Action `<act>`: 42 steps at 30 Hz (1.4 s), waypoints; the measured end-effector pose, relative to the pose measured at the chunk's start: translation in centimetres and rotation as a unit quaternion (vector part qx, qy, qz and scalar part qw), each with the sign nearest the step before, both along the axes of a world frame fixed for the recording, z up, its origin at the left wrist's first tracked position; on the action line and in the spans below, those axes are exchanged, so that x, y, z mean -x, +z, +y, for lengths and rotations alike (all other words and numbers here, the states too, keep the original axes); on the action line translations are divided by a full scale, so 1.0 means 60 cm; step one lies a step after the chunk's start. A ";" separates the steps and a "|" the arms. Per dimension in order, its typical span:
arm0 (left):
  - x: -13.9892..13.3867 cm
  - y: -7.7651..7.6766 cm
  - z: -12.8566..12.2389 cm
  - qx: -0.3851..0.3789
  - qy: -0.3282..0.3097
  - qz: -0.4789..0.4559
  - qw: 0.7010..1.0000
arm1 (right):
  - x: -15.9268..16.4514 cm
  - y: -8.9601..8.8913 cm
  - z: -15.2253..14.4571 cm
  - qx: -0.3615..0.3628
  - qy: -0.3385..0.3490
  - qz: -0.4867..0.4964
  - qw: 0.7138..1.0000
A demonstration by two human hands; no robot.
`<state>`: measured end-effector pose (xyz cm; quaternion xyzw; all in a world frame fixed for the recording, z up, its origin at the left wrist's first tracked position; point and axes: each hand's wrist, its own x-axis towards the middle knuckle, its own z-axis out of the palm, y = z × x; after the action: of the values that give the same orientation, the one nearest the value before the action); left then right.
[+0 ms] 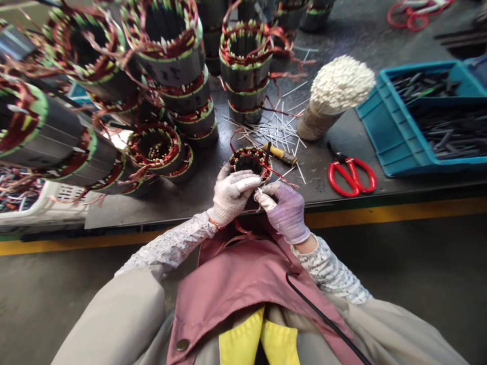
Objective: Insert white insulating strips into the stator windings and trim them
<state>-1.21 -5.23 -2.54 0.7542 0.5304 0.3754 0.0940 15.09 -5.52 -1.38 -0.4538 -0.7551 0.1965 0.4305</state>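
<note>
A motor stator (249, 153) with copper windings and green insulation stands at the table's front edge. My left hand (233, 195), in a white glove, is closed over its near left rim, fingertips by the windings. Just right of it, my right hand (284, 210), in a purple-stained glove, is closed in a pinch close to the left fingertips. What lies in that pinch is too small to make out. The near side of the stator is hidden behind both hands. A yellow-handled tool (280, 154) lies against its far right side.
Stacked stators (186, 101) crowd the left and back. Thin white sticks (276, 126) lie scattered beyond my hands, near a bundle of white-tipped sticks (342, 83) in a holder. Red-handled scissors (352, 176) and a blue bin (409, 147) of black pieces stand right.
</note>
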 end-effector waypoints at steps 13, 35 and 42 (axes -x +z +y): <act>0.016 0.030 -0.006 0.090 -0.059 0.097 0.989 | -0.027 0.025 0.013 -0.143 0.035 -0.177 0.973; 0.074 0.088 0.086 -0.022 -0.247 0.389 0.887 | -0.123 0.088 0.229 0.070 -0.193 0.154 0.967; 0.068 0.065 0.102 -0.031 -0.276 0.225 0.934 | -0.173 0.092 0.302 -0.101 -0.251 -0.198 0.942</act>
<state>-5.32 0.88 1.38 0.9382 0.2967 0.1715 0.0487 25.47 12.59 4.15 -0.6130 -0.7023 -0.0892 0.3507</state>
